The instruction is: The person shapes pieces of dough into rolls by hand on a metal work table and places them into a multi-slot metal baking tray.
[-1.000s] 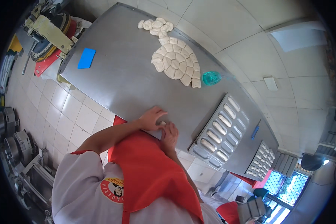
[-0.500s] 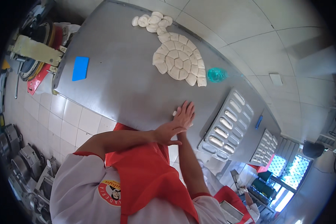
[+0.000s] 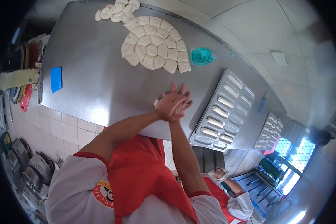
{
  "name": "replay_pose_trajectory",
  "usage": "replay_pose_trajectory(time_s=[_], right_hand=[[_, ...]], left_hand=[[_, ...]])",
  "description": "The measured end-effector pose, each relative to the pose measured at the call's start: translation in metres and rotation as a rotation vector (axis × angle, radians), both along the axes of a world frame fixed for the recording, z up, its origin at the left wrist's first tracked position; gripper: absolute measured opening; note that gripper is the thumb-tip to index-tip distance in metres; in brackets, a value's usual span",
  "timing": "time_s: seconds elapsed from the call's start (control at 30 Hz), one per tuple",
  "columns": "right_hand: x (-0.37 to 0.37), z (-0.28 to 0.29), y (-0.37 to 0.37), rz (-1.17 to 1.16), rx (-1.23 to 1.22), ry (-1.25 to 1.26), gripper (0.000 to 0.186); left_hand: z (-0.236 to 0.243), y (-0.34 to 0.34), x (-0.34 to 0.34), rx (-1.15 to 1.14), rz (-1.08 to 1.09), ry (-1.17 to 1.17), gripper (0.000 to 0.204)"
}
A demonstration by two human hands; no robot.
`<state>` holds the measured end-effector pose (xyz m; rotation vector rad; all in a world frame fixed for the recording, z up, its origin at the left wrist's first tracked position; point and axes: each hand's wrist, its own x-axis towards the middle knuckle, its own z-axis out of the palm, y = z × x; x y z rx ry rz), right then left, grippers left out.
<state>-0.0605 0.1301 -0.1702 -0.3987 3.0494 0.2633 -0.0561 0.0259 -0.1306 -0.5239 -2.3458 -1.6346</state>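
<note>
Steel worktable (image 3: 86,48) is the base, smooth, so dough should slide unless floured or pressed. Up top, a turtle-shell-shaped sheet of cut dough pieces (image 3: 151,50), edges mostly touching; I'd lift those singly, from underneath. Right side: moulded metal tray (image 3: 233,128) with dough logs (image 3: 220,111) in some cavities, others bare. Left hand (image 3: 168,105) lies across the back of the right hand (image 3: 179,111), both flat, fingers spread, neither closed around anything. Teal bottle (image 3: 202,56) sits just beside the sheet, blue scraper (image 3: 56,79) well off at left. Smallest: dough piece (image 3: 156,102) on the table under the crossed hands, one pale end poking out at left, rest hidden. Handling guess: light, soft, easily dented, maybe tacky. Use broad, even palm pressure; to pick up, support along the length, no end pinching.
</note>
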Motion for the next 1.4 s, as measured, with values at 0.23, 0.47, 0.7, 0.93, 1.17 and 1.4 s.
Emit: replay_pose_trajectory(time_s=[0.23,0.47,0.7,0.93,1.17,1.4], right_hand=[[-0.06,0.005,0.003,-0.091,-0.113,-0.019,0.065],[0.076,0.027,0.007,-0.122,-0.297,-0.198,0.068],[0.107,0.072,0.054,-0.207,-0.589,-0.142,0.069],[0.086,0.07,0.074,-0.198,-0.808,-0.149,0.035],[0.065,0.068,0.108,-0.084,-0.979,-0.258,0.024],[0.039,0.134,0.314,-0.301,-1.062,-0.141,0.027]], left_hand=[[-0.002,0.005,-0.061,-0.018,0.166,-0.069,0.077],[0.003,-0.01,0.064,-0.019,-0.14,-0.15,0.083],[0.013,-0.069,0.072,-0.452,-0.14,-0.187,0.072],[0.01,-0.078,0.052,-0.466,-0.154,-0.281,0.028],[0.038,-0.047,0.031,-0.856,-0.214,-0.489,0.021],[0.096,0.149,-0.004,-0.566,-0.258,-0.293,0.022]])
